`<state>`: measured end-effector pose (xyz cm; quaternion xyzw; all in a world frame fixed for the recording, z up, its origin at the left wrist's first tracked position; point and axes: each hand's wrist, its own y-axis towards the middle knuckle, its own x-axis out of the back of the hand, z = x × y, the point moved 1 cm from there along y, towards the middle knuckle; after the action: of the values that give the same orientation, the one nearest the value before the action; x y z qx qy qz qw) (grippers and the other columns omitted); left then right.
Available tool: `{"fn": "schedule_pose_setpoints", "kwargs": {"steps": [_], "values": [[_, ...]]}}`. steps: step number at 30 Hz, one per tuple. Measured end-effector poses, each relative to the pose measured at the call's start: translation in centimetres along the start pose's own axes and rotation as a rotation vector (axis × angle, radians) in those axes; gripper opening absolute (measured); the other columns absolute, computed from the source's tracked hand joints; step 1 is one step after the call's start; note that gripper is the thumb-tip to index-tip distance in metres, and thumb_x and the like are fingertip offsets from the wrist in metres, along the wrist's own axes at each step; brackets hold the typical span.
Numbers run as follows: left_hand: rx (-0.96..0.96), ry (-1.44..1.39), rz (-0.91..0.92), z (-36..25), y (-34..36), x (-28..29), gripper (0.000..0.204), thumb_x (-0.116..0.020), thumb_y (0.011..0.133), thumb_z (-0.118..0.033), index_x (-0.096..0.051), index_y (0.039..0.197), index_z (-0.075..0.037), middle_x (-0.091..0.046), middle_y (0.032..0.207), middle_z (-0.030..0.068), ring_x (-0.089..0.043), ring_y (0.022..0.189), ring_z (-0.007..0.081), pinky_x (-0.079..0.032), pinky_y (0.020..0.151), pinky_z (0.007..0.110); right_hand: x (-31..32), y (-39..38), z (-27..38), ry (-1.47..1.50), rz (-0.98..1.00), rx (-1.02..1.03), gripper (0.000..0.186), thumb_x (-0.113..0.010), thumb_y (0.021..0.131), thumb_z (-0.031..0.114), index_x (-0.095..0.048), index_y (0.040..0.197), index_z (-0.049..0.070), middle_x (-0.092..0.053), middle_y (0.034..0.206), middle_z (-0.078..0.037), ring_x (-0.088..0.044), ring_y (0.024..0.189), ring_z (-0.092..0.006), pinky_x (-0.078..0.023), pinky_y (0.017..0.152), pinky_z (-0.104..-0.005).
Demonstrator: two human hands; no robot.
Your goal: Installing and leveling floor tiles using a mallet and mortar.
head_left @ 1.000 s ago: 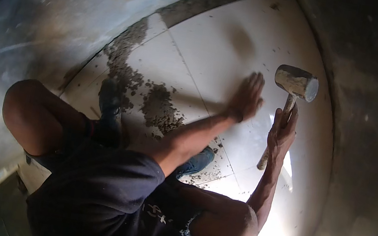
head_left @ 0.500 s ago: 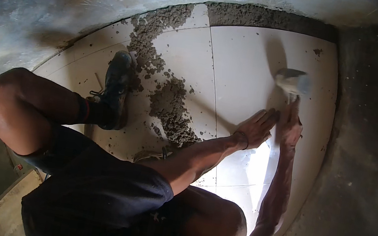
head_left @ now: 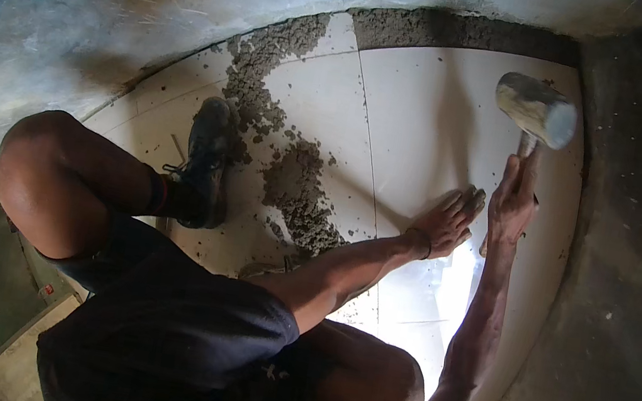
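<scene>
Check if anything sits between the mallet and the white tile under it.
Nothing visible stands between the mallet, gripped in the right hand, and the white tile under it. The left hand is close by, left of the right one, but not beneath the mallet. The loose grey mortar lies farther left.

From the wearer's head, a wide fisheye view looks steeply down onto the tiled floor (head_left: 411,106) at the centre of the frame. It sits close above the body (head_left: 166,331): a bent knee (head_left: 47,182) looms at left, while walls (head_left: 636,225) curve along the upper and right rims.
</scene>
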<state>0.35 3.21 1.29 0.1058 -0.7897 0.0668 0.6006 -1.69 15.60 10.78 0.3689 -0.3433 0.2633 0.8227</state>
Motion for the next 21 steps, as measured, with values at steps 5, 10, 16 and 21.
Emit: {"fn": "schedule_pose_setpoints", "kwargs": {"steps": [5, 10, 16, 21], "values": [[-0.066, -0.166, 0.171, 0.1, 0.2, -0.5, 0.062, -0.027, 0.105, -0.041, -0.037, 0.147, 0.003, -0.035, 0.155, 0.0187, -0.024, 0.147, 0.0350, -0.014, 0.122, 0.049, 0.4, -0.2, 1.2, -0.085, 0.300, 0.075, 0.033, -0.062, 0.097, 0.012, -0.063, 0.125, -0.004, -0.071, 0.096, -0.025, -0.071, 0.079, -0.0309, -0.056, 0.074, -0.0377], [-0.050, -0.081, 0.145, -0.1, 0.1, 0.0, 0.060, -0.028, 0.105, -0.042, -0.041, 0.144, 0.001, -0.039, 0.152, 0.0175, -0.025, 0.147, 0.0348, -0.013, 0.122, 0.049, 0.9, -0.4, 1.0, -0.027, 0.161, 0.087, 0.033, -0.062, 0.095, 0.008, -0.061, 0.124, -0.009, -0.071, 0.099, -0.025, -0.071, 0.079, -0.0312, -0.057, 0.075, -0.0366], [-0.059, -0.133, 0.291, 0.0, 0.4, 0.1, 0.059, -0.031, 0.104, -0.040, -0.044, 0.142, 0.003, -0.043, 0.149, 0.0175, -0.026, 0.146, 0.0342, -0.014, 0.122, 0.048, 0.8, -0.6, 0.0, -0.117, 0.350, -0.002, 0.033, -0.061, 0.097, 0.010, -0.061, 0.128, -0.003, -0.072, 0.106, -0.020, -0.072, 0.092, -0.0300, -0.055, 0.084, -0.0376], [-0.017, -0.039, -0.031, 0.1, 0.5, 0.2, 0.058, -0.030, 0.104, -0.041, -0.045, 0.141, 0.002, -0.044, 0.148, 0.0165, -0.027, 0.145, 0.0338, -0.014, 0.122, 0.048, 0.9, -1.0, -0.3, 0.147, 0.058, -0.079, 0.042, -0.065, 0.092, 0.005, -0.058, 0.133, 0.004, -0.070, 0.096, -0.026, -0.071, 0.083, -0.0388, -0.057, 0.074, -0.0424]]}}
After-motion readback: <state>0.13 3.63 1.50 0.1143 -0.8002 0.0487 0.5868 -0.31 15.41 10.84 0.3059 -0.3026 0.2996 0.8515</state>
